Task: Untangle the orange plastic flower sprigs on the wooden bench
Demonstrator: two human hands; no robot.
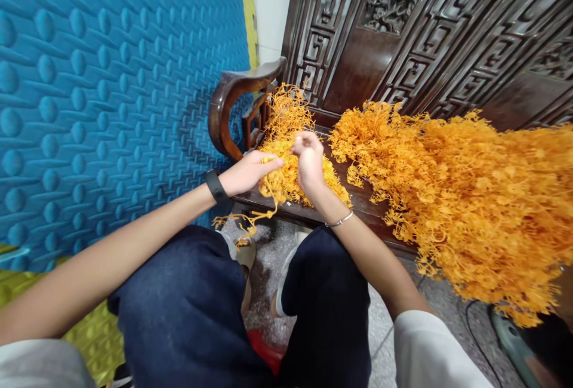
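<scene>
My left hand [248,172], with a black band on its wrist, is closed around a bunch of orange plastic sprigs [280,180] that hangs down over the bench's front edge. My right hand [308,161], a thin silver bracelet on its wrist, pinches the same bunch from above, fingers curled. Both hands work over a small heap of orange sprigs [286,114] at the left end of a dark carved wooden bench [358,204]. A much bigger pile of the same sprigs [465,197] covers the bench to the right.
A blue bumpy padded wall [111,89] stands on the left, with a yellow-green mat [96,331] below it. The bench's carved back [403,30] rises behind. My knees in dark trousers [201,304] fill the foreground over a speckled floor. A cable [474,331] lies at lower right.
</scene>
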